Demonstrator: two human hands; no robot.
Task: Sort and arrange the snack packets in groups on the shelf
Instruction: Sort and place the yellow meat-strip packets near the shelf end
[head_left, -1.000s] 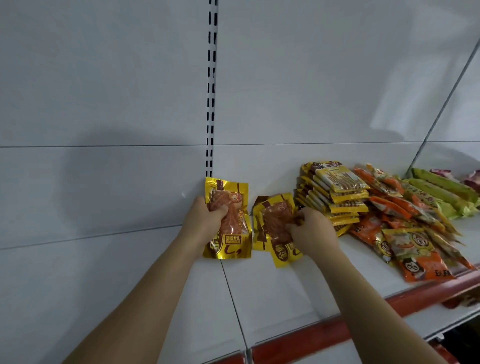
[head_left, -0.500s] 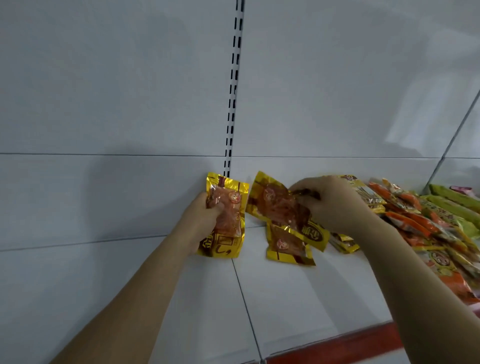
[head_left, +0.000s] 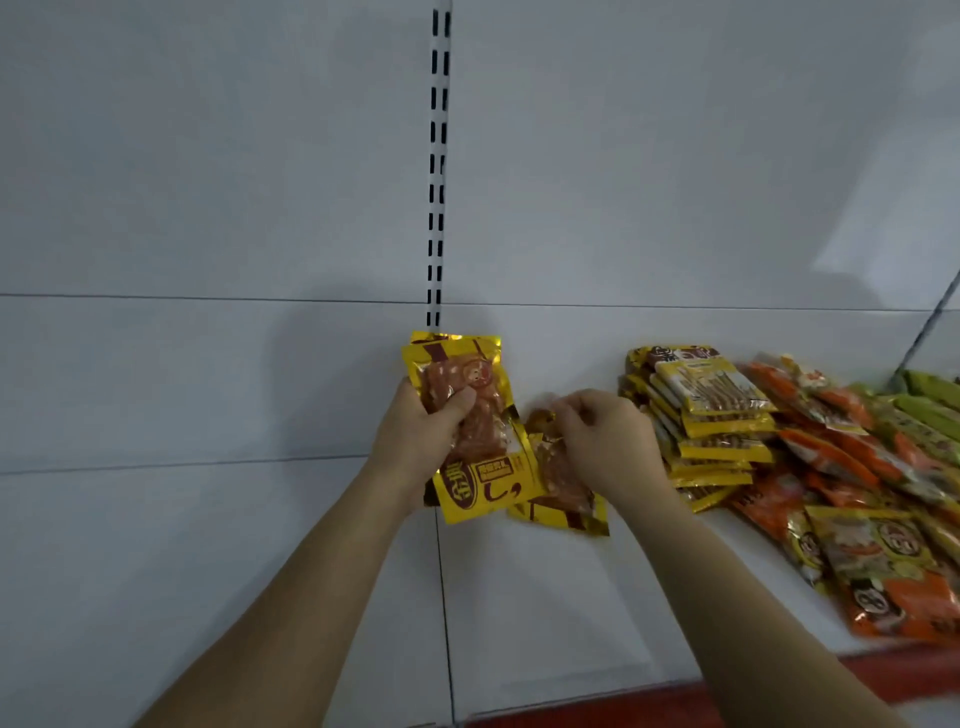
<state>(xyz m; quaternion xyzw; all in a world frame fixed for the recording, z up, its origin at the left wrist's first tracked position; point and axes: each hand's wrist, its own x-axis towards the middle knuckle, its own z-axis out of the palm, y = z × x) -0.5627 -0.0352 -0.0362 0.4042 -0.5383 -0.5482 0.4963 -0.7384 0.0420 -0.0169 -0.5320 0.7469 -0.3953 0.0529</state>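
My left hand grips gold snack packets with reddish meat inside, held upright just above the white shelf; at least two are stacked, thumb pressed on the front one. Just right of them another gold packet lies on the shelf. My right hand is over its top end with fingers curled, pinching that end. Right of my right hand stands a pile of yellow stick-snack packets.
Orange packets are spread loosely over the right of the shelf, with green packets behind them at the far right. A slotted upright runs up the white back panel. The shelf's front edge carries a red strip.
The gold packet that my right hand held up half a second ago now sits in my left hand on the first one. My right hand has dropped onto the packet lying on the shelf.
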